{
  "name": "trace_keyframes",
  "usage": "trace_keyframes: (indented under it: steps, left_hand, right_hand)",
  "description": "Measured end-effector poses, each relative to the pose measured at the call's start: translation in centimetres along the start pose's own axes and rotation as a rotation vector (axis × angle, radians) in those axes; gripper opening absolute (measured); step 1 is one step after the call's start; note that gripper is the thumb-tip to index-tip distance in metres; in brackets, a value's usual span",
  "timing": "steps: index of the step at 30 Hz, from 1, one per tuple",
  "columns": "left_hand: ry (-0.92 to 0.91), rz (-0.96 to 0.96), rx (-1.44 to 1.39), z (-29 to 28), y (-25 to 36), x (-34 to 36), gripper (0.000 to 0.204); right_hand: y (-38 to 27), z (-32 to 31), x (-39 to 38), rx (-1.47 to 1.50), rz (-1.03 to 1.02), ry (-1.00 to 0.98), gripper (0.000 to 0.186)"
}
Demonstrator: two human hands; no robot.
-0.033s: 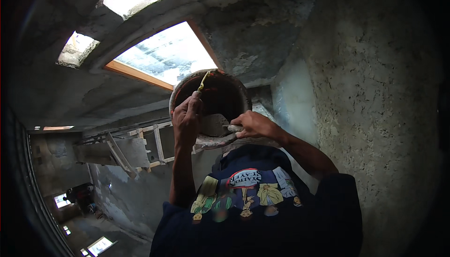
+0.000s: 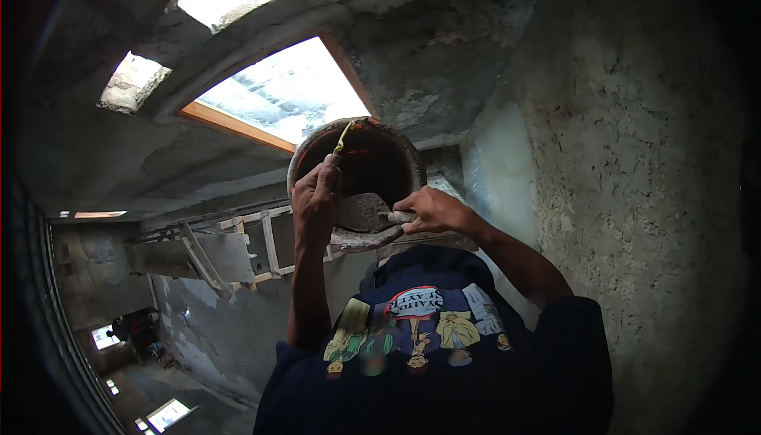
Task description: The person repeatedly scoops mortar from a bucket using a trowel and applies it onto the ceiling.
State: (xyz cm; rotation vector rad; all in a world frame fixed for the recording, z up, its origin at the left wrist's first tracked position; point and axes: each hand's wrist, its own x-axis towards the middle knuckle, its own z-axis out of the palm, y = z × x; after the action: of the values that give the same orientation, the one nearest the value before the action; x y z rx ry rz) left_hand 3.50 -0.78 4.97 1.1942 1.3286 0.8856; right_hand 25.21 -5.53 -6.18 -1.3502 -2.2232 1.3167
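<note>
The chest of the navy T-shirt [image 2: 547, 379] bears a printed logo [image 2: 415, 302]: two lines of stylised lettering on a whitish patch edged in red. From this view the letters stand upside down, among printed cartoon figures [image 2: 418, 344].

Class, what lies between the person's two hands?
The head view shows a grey trowel between the left hand and the right hand, within the bucket's outline.

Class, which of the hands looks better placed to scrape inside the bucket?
Probably the right hand: it grips the trowel at the bucket; the left hand holds a yellow strip.
</note>
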Motion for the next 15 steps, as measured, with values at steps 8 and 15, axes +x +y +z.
trace_keyframes:
  steps: [8, 15]
  left_hand:
    - [0.038, -0.048, -0.039, -1.5, -0.8, 1.2, 0.042]
    - [0.081, -0.09, 0.082, -1.7, -3.1, 2.5, 0.049]
  right_hand:
    - [3.3, -3.1, -2.5, 0.256, 0.025, 0.047, 0.053]
    - [5.9, -8.7, -8.3, 0.292, 0.28, 0.093, 0.052]
